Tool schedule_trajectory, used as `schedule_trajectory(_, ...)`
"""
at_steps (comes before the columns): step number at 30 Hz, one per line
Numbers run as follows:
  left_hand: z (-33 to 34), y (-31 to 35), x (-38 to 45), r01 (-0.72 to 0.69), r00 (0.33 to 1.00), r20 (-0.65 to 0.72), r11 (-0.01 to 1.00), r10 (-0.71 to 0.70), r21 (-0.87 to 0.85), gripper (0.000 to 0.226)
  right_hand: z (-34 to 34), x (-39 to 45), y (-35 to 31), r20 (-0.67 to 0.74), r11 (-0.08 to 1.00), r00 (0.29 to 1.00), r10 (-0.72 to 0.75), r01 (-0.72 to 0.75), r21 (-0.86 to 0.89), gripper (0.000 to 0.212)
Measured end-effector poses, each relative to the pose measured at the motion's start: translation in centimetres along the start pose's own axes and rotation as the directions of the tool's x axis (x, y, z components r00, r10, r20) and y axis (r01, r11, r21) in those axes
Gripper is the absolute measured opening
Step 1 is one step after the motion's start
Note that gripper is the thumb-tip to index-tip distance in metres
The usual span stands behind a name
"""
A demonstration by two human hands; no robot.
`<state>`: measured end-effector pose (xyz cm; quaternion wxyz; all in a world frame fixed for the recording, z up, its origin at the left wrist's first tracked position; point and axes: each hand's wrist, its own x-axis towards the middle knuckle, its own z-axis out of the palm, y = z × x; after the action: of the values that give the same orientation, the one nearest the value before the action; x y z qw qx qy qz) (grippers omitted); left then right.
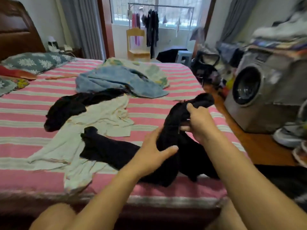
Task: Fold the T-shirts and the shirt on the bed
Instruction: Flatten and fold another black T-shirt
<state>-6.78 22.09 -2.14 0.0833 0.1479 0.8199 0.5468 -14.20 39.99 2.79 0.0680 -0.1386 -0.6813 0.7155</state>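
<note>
Folding barely started, nothing folded yet.
We grip the bunched black T-shirt [179, 130] at the bed's [25, 146] near right edge, left hand [154, 151] and right hand [199, 123] both grasping; white garment [99, 120], probably a shirt, waits left.

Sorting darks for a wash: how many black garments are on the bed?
2, possibly more underneath. One black garment is gripped by the left hand and right hand near the bed's front edge; another black garment lies crumpled beside the white shirt.
</note>
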Motion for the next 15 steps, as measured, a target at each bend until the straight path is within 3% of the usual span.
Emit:
schedule_trajectory(2,5.0,-1.9,-0.2,0.026,0.997,-0.077,0.998,-0.031,-0.055,0.079,-2.5,-1.0,0.9,0.012,0.998,0.998,0.056,-0.056,0.042,0.043)
schedule_trajectory(4,7.6,-2.9,0.9,0.046,0.983,-0.178,0.999,-0.046,-0.005,0.075,-4.6,-1.6,0.7,0.064,0.998,0.997,0.053,-0.052,-0.023,0.04)
schedule_trajectory(7,8.3,-2.9,3.2,0.009,0.96,-0.278,0.994,0.022,0.111,0.017,-7.8,-1.4,0.3,0.07,0.991,0.997,-0.012,0.021,-0.13,0.029)
schedule_trajectory(8,7.5,-2.7,3.9,0.04,0.957,-0.29,0.996,-0.015,0.08,0.011,-8.9,-1.0,0.0,0.03,0.987,0.998,-0.055,0.059,-0.151,0.024)
schedule_trajectory(10,5.0,-1.6,5.2,0.179,0.933,-0.28,0.966,-0.227,-0.184,0.021,-11.4,0.0,-0.6,-0.12,0.977,0.984,-0.133,0.11,-0.181,0.023)
schedule_trajectory(12,1.2,-1.2,7.0,0.188,0.905,-0.289,0.902,-0.313,-0.389,0.024,-13.7,1.2,-1.1,-0.23,0.975,0.961,-0.153,0.108,-0.196,0.03)
schedule_trajectory(13,-1.0,-0.8,8.3,0.155,0.899,-0.335,0.921,-0.281,-0.357,0.025,-14.5,1.8,-1.5,-0.25,0.967,0.955,-0.161,0.103,-0.231,0.033)
schedule_trajectory(15,-5.2,0.0,11.0,0.142,0.892,-0.421,0.986,-0.166,-0.088,0.027,-14.9,2.7,-1.7,-0.258,0.932,0.943,-0.21,0.113,-0.344,0.028)
